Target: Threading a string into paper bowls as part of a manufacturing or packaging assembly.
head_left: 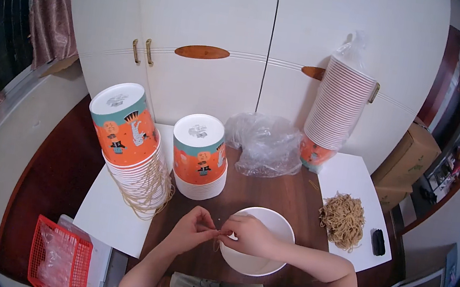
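My left hand [194, 230] and my right hand [251, 234] meet fingertip to fingertip over the near part of the table. Both are closed in a pinch. Between them is a thin tan loop, seemingly a rubber band [216, 246], partly hidden by the fingers. Just under my right hand and forearm stands an open white paper tub [248, 266], its mouth facing up. Beyond my left hand is a short stack of upturned orange-and-teal paper tubs [199, 165]. Farther left, a taller upturned stack [129, 136] has many tan rubber bands [148, 191] looped loosely around its lower part.
On the right lie a heap of tan rubber bands [343, 219] and a small black object [378, 242]. A tall bagged stack of tubs [340, 103] and a crumpled clear plastic bag [264, 145] stand at the back, before white cabinets. A red basket [74, 265] is at lower left.
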Demonstrator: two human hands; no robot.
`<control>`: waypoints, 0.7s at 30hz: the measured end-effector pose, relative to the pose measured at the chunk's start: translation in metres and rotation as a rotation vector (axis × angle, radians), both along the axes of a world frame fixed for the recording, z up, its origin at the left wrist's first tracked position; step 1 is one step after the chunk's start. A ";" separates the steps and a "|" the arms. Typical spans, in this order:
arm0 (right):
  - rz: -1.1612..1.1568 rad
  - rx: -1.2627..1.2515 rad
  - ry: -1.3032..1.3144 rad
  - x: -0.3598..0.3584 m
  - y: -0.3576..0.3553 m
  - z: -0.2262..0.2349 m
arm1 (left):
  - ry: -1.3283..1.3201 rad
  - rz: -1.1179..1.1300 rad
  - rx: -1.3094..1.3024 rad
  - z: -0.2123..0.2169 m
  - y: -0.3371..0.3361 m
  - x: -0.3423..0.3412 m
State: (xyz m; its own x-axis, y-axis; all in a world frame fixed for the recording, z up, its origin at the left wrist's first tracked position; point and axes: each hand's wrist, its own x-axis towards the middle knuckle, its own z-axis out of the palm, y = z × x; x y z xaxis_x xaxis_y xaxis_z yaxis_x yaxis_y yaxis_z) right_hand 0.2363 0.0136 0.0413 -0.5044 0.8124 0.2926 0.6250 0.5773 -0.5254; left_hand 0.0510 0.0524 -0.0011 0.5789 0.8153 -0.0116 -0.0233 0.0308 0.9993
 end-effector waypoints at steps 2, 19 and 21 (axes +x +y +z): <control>-0.014 -0.096 0.054 -0.001 -0.002 0.003 | -0.028 -0.001 0.074 -0.001 -0.001 0.000; 0.082 -0.009 0.004 0.003 -0.012 0.009 | -0.069 -0.019 -0.005 -0.002 0.000 -0.004; 0.047 -0.036 0.090 0.006 -0.003 0.009 | -0.045 -0.019 0.005 -0.001 -0.002 -0.005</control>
State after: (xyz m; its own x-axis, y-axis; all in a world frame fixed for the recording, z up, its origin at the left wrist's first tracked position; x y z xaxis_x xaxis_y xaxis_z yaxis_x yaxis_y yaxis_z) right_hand 0.2423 0.0109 0.0505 -0.5151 0.7993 0.3095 0.5470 0.5845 -0.5993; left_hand 0.0463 0.0505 -0.0017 0.5939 0.8043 0.0188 -0.0677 0.0267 0.9973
